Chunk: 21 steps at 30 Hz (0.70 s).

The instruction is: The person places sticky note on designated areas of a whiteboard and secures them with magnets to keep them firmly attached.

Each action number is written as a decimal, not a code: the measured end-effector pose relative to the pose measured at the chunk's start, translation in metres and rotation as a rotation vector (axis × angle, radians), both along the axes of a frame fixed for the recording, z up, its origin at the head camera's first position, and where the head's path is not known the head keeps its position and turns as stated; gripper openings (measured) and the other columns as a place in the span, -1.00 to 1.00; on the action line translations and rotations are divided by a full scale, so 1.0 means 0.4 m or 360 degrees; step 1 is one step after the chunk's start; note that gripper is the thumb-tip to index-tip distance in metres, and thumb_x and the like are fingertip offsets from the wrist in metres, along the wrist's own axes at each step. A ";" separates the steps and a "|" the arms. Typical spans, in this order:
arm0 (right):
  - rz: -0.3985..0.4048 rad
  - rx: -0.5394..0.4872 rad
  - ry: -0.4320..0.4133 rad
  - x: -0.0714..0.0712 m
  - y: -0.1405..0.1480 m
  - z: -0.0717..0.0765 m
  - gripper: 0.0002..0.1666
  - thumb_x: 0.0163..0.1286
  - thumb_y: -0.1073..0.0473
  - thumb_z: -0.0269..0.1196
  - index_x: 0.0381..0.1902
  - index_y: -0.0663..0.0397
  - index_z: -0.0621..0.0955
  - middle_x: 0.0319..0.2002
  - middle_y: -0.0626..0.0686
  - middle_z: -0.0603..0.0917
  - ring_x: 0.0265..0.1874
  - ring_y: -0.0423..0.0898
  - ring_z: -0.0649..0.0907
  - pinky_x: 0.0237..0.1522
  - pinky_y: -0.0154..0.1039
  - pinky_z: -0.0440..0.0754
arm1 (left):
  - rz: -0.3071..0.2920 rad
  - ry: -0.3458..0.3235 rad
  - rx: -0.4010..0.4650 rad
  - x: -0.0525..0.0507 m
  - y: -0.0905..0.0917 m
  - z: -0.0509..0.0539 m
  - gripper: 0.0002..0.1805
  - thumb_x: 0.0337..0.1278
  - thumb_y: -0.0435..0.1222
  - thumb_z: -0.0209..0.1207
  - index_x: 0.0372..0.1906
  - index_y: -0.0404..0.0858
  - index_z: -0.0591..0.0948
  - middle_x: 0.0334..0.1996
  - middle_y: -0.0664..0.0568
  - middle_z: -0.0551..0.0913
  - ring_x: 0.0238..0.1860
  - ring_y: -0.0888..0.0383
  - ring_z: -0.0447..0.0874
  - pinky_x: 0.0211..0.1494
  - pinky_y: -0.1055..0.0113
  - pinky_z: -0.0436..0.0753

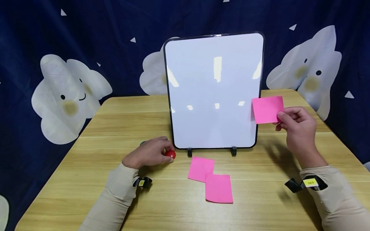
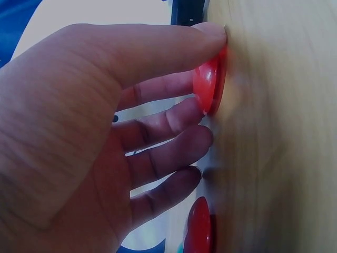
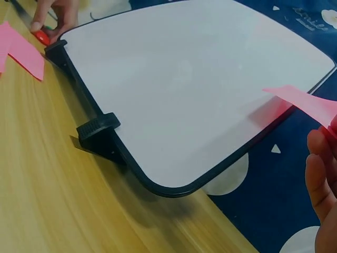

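My left hand (image 1: pixel 151 151) is low at the board's lower left corner, its thumb and forefinger pinching a red round magnet (image 1: pixel 171 154) at the table top. In the left wrist view this magnet (image 2: pixel 209 84) shows a domed face and a flat rim. A second red magnet (image 2: pixel 199 226) lies below the fingers there. Raised at the right, my right hand (image 1: pixel 300 128) pinches a pink sticky note (image 1: pixel 268 110) by its lower right corner. That note overlaps the right edge of the whiteboard (image 1: pixel 214 96) in the head view; in the right wrist view the sticky note (image 3: pixel 308 104) stands out at an angle.
Two more pink sticky notes, an upper (image 1: pixel 201 168) and a lower (image 1: pixel 218 189), overlap slightly on the wooden table (image 1: pixel 162 205). Black stand feet (image 1: pixel 233 151) support the board. A green thing (image 1: pixel 142 143) peeks out behind my left hand. A dark blue cloud-patterned curtain (image 1: pixel 121 19) hangs behind.
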State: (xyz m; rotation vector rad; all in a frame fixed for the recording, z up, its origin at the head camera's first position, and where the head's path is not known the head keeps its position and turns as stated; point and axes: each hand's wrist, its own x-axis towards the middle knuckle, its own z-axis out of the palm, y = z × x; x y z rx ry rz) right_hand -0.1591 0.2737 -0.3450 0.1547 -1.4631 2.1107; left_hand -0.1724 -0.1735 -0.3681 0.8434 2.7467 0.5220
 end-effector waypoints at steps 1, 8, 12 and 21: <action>0.0009 0.0021 -0.0002 0.000 -0.002 -0.001 -0.87 0.27 0.50 0.32 -0.28 0.45 0.56 -0.48 0.16 0.66 -0.63 -0.08 0.68 -0.62 -0.35 0.62 | -0.0002 0.0001 0.0001 0.000 0.000 0.000 -0.79 0.07 -0.12 0.44 -0.18 0.01 0.69 -0.28 0.20 0.54 -0.33 0.25 0.51 -0.28 0.33 0.57; 0.0017 0.0068 -0.0003 -0.001 -0.013 -0.005 -0.84 0.26 0.48 0.35 -0.27 0.45 0.56 -0.48 0.17 0.66 -0.62 -0.08 0.66 -0.61 -0.37 0.63 | -0.0003 0.0001 0.0016 0.000 -0.003 0.000 -0.79 0.07 -0.12 0.44 -0.19 0.01 0.69 -0.29 0.19 0.53 -0.33 0.24 0.51 -0.29 0.32 0.57; 0.0031 0.0064 -0.0019 -0.002 -0.016 -0.004 -0.84 0.26 0.48 0.35 -0.28 0.45 0.56 -0.49 0.16 0.67 -0.63 -0.09 0.67 -0.61 -0.36 0.63 | -0.0008 0.0002 0.0019 -0.001 -0.002 -0.001 -0.79 0.08 -0.11 0.44 -0.19 0.03 0.69 -0.29 0.21 0.53 -0.34 0.25 0.50 -0.29 0.33 0.57; 0.0061 0.0140 -0.0043 -0.028 -0.031 0.017 -0.85 0.27 0.47 0.35 -0.29 0.42 0.55 -0.50 0.16 0.61 -0.63 -0.08 0.64 -0.56 -0.37 0.64 | -0.0019 0.0005 0.0045 0.001 -0.005 -0.003 -0.80 0.11 -0.10 0.41 -0.17 0.03 0.69 -0.30 0.23 0.53 -0.35 0.27 0.51 -0.32 0.33 0.57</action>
